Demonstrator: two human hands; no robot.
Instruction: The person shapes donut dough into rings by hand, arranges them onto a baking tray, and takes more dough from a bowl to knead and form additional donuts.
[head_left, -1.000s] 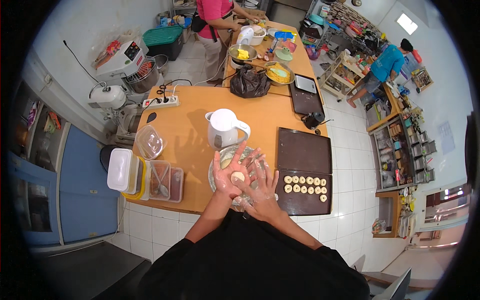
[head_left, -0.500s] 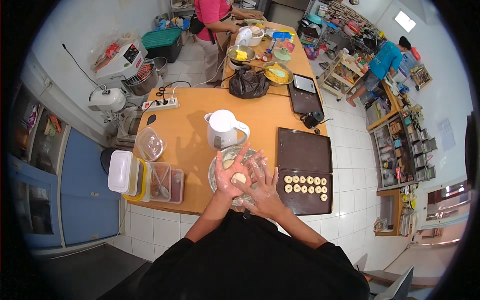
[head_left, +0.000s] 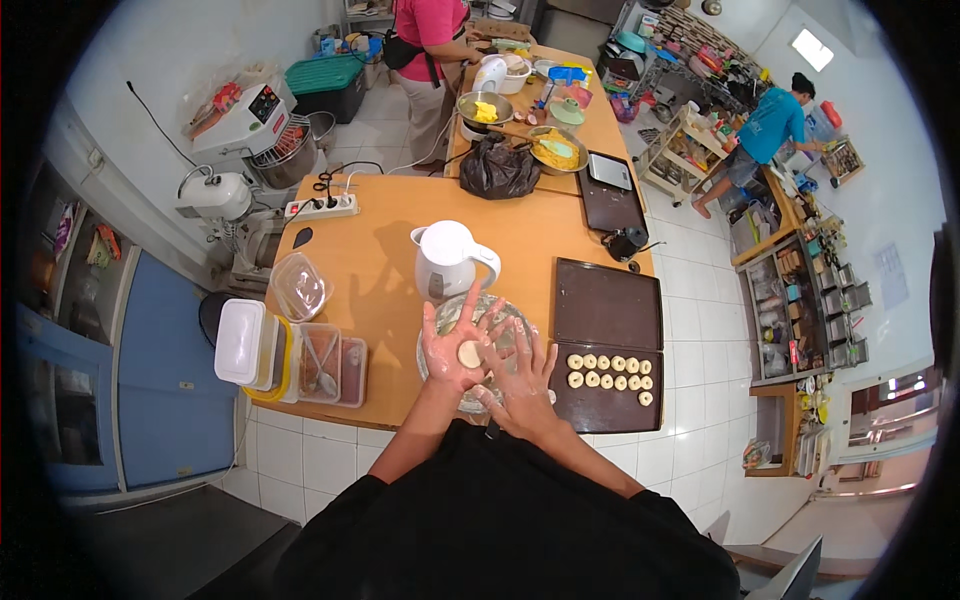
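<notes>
My left hand (head_left: 450, 362) is palm up with fingers spread, holding a pale, round dough disc (head_left: 469, 352) on its palm. My right hand (head_left: 520, 392), floury, has its fingers spread and reaches beside the disc, touching or nearly touching it. Both hands are over a floury metal bowl (head_left: 423, 345), partly hidden by them. A white electric kettle (head_left: 445, 262) stands just behind the bowl. To the right, a dark baking tray (head_left: 605, 418) holds several dough rings (head_left: 618, 382) in two rows, with another dark tray (head_left: 607, 300) behind it.
Plastic containers (head_left: 250, 340) occupy the table's left. A power strip (head_left: 320, 205), black bag (head_left: 498, 168) and bowls (head_left: 557, 152) are farther back. A co-worker in pink (head_left: 425, 45) stands at the far table; another in blue (head_left: 770, 125) works at a side counter.
My hands and the disc have shifted slightly, with my left hand a little more to the left. The co-worker in blue has moved an arm.
</notes>
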